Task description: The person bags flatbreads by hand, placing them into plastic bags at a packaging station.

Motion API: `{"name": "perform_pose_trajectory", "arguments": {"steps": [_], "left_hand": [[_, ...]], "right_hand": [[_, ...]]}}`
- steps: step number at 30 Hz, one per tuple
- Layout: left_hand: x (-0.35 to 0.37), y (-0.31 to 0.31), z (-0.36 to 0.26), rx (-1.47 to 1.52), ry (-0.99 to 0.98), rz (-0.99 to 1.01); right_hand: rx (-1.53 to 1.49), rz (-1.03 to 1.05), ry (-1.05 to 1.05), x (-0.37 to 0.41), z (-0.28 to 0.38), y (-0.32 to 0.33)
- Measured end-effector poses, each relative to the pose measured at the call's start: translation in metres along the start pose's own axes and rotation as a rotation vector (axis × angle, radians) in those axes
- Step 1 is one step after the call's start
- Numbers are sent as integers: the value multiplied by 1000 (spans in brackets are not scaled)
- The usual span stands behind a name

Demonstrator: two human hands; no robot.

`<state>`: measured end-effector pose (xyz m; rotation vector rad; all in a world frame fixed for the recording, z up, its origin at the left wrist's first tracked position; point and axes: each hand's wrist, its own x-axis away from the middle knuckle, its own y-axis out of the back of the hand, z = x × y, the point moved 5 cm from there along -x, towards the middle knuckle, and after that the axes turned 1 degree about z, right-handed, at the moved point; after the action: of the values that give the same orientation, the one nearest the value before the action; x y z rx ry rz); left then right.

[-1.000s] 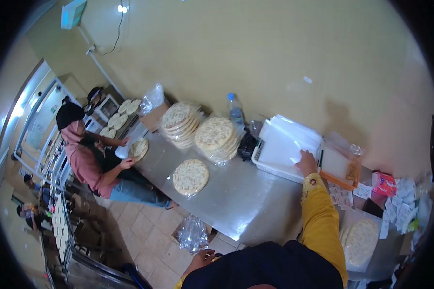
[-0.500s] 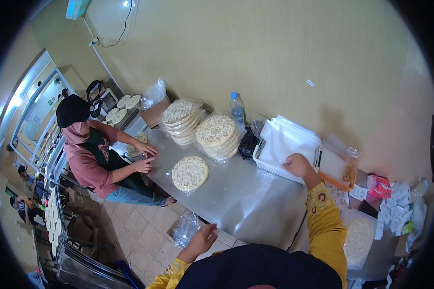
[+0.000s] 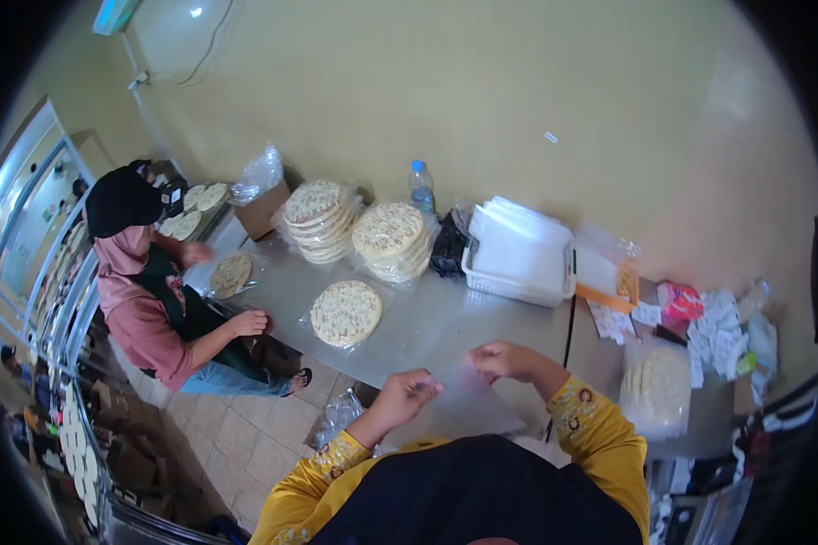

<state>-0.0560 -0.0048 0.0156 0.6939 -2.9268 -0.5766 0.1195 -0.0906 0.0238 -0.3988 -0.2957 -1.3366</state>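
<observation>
In front of my chest hangs a thin, clear plastic bag (image 3: 471,407), stretched between my two hands above the metal table's near edge. My right hand (image 3: 509,361) pinches its upper right corner. The fingertips of my left hand (image 3: 407,398) close on its left side. Farther left on the table lies a round, topped pizza base (image 3: 346,313) on clear plastic. Behind it stand two stacks of wrapped pizza bases (image 3: 389,229) (image 3: 314,203). A white basket (image 3: 518,292) full of white plastic sheets sits beyond my right hand.
A co-worker (image 3: 154,300) stands at the left end, near another pizza base (image 3: 231,274). A water bottle (image 3: 421,189) and a black bag (image 3: 449,247) stand by the wall. At right are an orange-edged tray (image 3: 606,299), paper slips (image 3: 720,331) and wrapped bases (image 3: 656,391).
My right hand has drawn back from the basket with a plastic bag. My left hand has come up to meet it. The co-worker's far hand has moved back and up.
</observation>
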Motion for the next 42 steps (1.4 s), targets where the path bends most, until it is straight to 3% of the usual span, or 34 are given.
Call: {"name": "perform_pose_trajectory", "arguments": {"steps": [1, 4, 10, 13, 16, 19, 25, 28, 31, 34, 37, 42], "left_hand": [[8, 7, 9, 101, 10, -69], [24, 39, 14, 295, -37, -170], [65, 98, 44, 248, 28, -190], [92, 131, 26, 109, -196, -427], [120, 160, -12, -105, -387, -437], [138, 171, -29, -508, -483, -283], [154, 194, 32, -706, -50, -300], [163, 200, 48, -714, 21, -216], [173, 204, 73, -505, 94, -160], [182, 198, 69, -357, 6, -209], [181, 196, 69, -392, -45, -356], [177, 197, 96, -522, 259, -236]], "right_hand": [[-99, -41, 46, 5, 1, -3], [97, -76, 144, 12, 13, -26], [320, -247, 57, -25, 42, -93], [501, -292, 193, -53, 64, -125], [606, -227, 238, -91, 67, -150], [641, -162, 273, -122, 74, -180], [765, -4, 460, -163, 75, -221], [861, -21, 483, -172, 72, -229], [953, -135, 491, -178, 74, -225], [1032, -65, 519, -191, 76, -228], [990, 101, 517, -202, 69, -236], [1114, 143, 484, -217, 55, -221]]}}
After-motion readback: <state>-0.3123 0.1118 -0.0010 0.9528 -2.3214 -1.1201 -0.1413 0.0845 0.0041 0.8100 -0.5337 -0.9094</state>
